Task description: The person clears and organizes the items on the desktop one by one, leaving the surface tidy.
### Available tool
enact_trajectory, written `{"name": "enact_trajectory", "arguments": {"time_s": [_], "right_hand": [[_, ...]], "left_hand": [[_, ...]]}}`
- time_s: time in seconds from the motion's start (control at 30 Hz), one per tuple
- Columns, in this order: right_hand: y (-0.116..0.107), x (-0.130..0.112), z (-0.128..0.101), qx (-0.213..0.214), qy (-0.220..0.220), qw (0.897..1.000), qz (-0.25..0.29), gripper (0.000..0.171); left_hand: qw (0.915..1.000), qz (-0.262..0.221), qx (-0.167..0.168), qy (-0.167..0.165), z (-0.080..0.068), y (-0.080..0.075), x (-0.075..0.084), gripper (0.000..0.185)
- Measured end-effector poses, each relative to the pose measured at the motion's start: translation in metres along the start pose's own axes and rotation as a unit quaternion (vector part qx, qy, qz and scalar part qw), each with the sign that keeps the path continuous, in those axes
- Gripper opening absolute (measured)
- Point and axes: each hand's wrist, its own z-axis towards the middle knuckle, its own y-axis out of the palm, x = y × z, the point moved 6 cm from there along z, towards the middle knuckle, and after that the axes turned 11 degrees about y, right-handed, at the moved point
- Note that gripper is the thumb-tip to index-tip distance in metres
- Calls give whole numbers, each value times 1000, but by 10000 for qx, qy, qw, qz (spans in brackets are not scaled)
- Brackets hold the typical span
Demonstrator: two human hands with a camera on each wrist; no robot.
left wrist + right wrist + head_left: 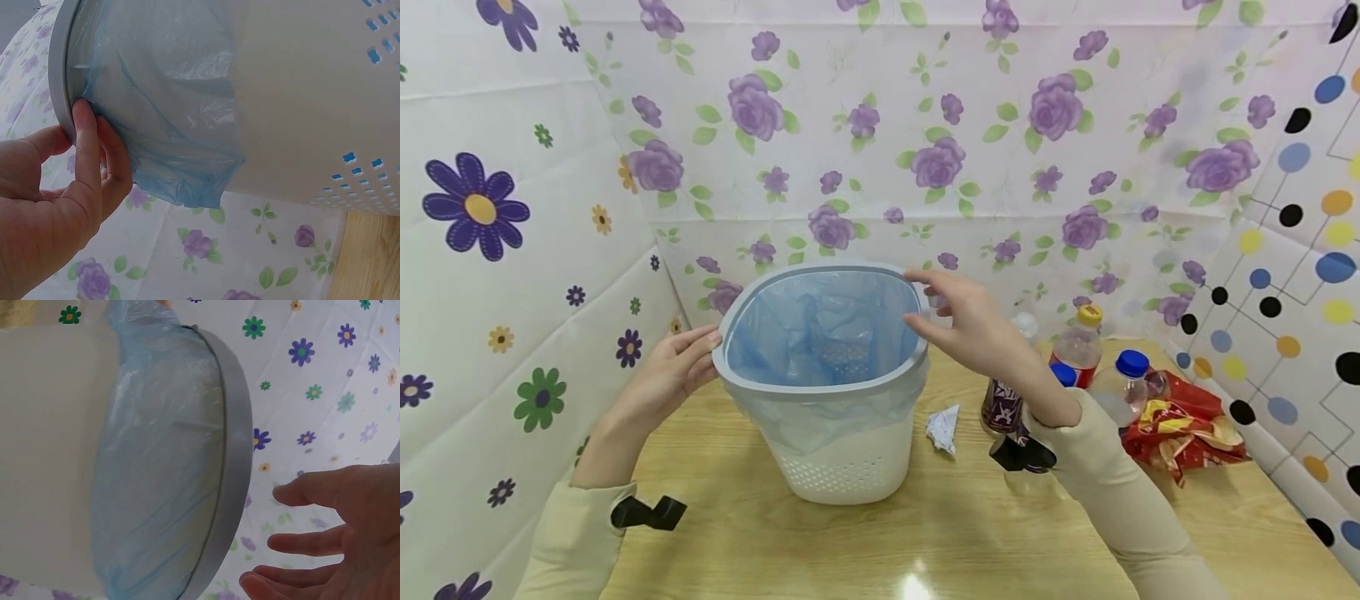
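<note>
Centrally on the worktop [925,533] stands a white bin [838,467], upright, lined with a blue bag [820,333] folded over under a grey rim [820,390]. The left hand [673,367] touches the rim's left edge — its fingers [87,144] lie straight and pressed together against the rim and bag. The right hand [977,325] hovers at the rim's right side, fingers [312,487] spread and relaxed; whether they touch it is hard to tell. Right of the bin lie a crumpled paper [943,427], bottles [1078,346] and a red wrapper [1183,425], near one another.
</note>
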Motion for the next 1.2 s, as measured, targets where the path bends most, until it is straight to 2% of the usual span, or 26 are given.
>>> {"name": "enact_trajectory", "arguments": {"time_s": [0.1, 0.2, 0.37, 0.6, 0.77, 1.2], "right_hand": [[-2, 10, -2, 216, 175, 9996, 38, 47], [2, 23, -4, 238, 411, 9988, 79, 44], [15, 45, -8, 20, 726, 9974, -35, 43], [28, 68, -13, -133, 909, 9951, -363, 45], [43, 84, -16, -431, 1071, 9923, -451, 46], [75, 110, -25, -737, 1260, 9862, -778, 40]], "left_hand": [[10000, 19, 5, 15, 0, -1, 1, 68], [10000, 36, 29, 18, -1, -1, 2, 67], [10000, -12, 65, 2, -1, -2, 2, 68], [9999, -39, 103, -68, 0, -1, 2, 68], [10000, 1, 68, -1, -1, -1, 2, 68], [10000, -30, 0, 55, 1, 0, 1, 65]]}}
